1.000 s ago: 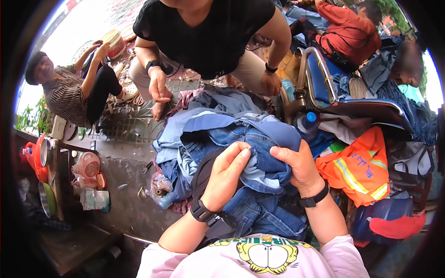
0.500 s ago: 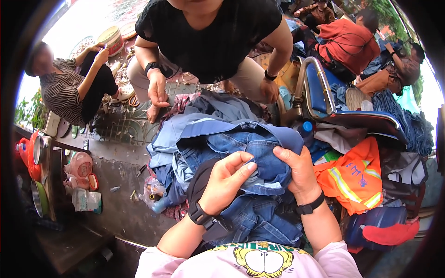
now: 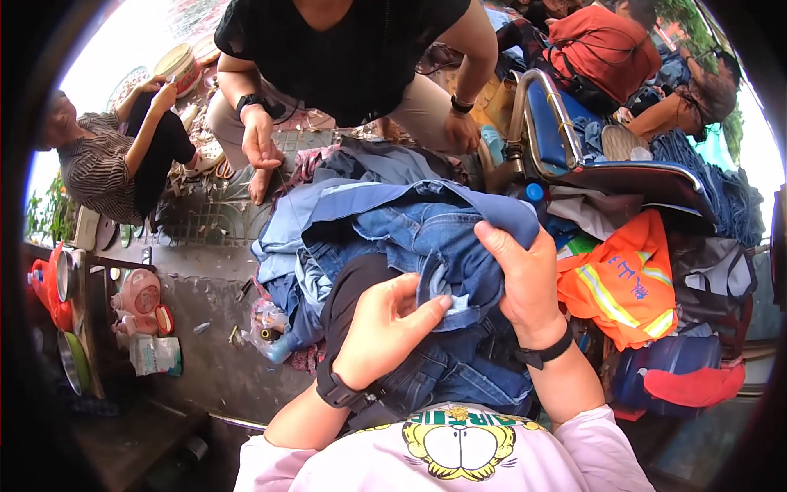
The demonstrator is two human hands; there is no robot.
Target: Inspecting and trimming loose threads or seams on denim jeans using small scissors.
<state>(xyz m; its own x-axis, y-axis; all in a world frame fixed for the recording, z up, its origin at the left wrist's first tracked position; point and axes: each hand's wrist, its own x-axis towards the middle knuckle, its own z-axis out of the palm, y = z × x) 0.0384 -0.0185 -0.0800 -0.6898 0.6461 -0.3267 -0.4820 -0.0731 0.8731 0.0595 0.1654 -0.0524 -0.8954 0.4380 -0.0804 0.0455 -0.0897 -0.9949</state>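
A blue denim garment [image 3: 420, 234] with a broad band along its upper edge lies bunched over my lap. My left hand [image 3: 385, 332] pinches a folded edge of it between thumb and fingers, where a paler, frayed strip of cloth [image 3: 461, 307] shows. On the right side, my right hand [image 3: 529, 279] grips the same garment, thumb on top and fingers mostly hidden behind the cloth. More denim [image 3: 459, 377] lies beneath my wrists, and a heap of light blue cloth [image 3: 283, 230] spreads out beyond my left hand.
Facing me sits a person in a black top [image 3: 328, 66], one hand raised over the heap. At right are a metal-framed blue chair [image 3: 548, 123], an orange reflective vest [image 3: 623, 283] and a blue water jug [image 3: 664, 377]. Pink bottles [image 3: 139, 295] stand at left; other people sit farther back.
My left hand has moved down and slightly left, turning the denim edge over so its paler strip shows. My right hand has shifted slightly, still gripping. The view has also shifted a little.
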